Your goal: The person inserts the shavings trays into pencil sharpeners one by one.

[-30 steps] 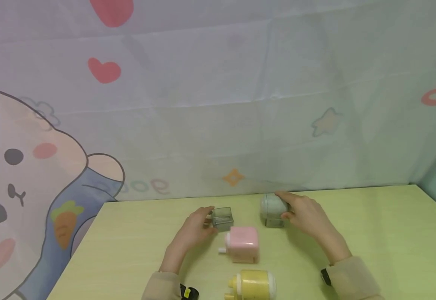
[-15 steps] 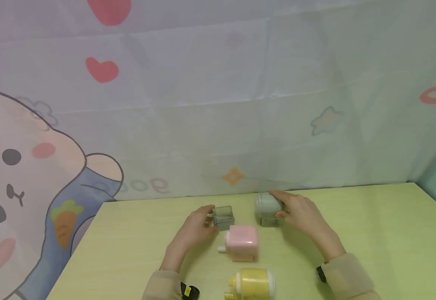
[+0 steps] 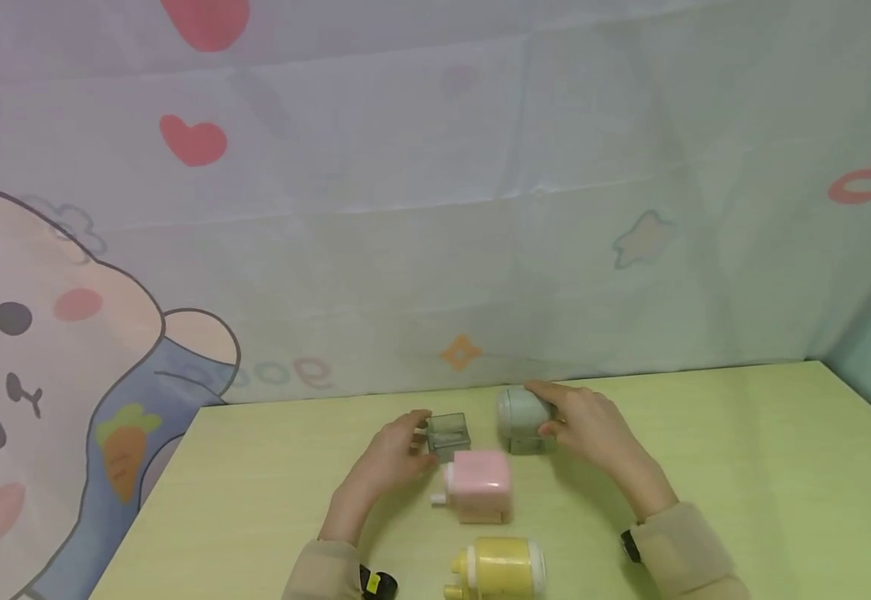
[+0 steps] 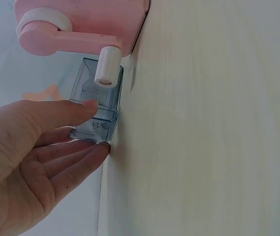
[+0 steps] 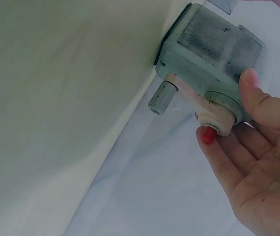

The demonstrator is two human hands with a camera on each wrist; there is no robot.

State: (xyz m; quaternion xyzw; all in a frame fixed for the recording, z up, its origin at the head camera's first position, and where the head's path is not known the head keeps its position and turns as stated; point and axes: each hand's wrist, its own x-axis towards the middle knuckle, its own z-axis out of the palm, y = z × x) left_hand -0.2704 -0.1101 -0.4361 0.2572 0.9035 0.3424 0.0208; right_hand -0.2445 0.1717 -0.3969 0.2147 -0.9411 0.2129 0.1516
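Note:
My left hand (image 3: 388,457) holds a see-through grey shavings drawer (image 3: 448,435), its thumb on the near side and fingertips at the lower edge (image 4: 95,129). To the right, my right hand (image 3: 593,425) grips a grey-green hand-crank pencil sharpener (image 3: 523,414). In the right wrist view its crank arm (image 5: 191,96) and a red knob (image 5: 209,134) show, with the thumb on the body and fingers behind. A gap separates drawer and sharpener. A pink pencil sharpener (image 3: 483,485) stands in front of them, its crank (image 4: 88,42) toward the left hand.
A yellow pencil sharpener (image 3: 503,568) stands closer to the person, partly cut off by the frame's lower edge. The pale table (image 3: 780,483) ends at a printed cloth backdrop (image 3: 375,208) just behind the hands.
My right hand has moved left with the grey-green pencil sharpener, narrowing the gap to the drawer. My left hand and the drawer are almost still. The head view has turned slightly.

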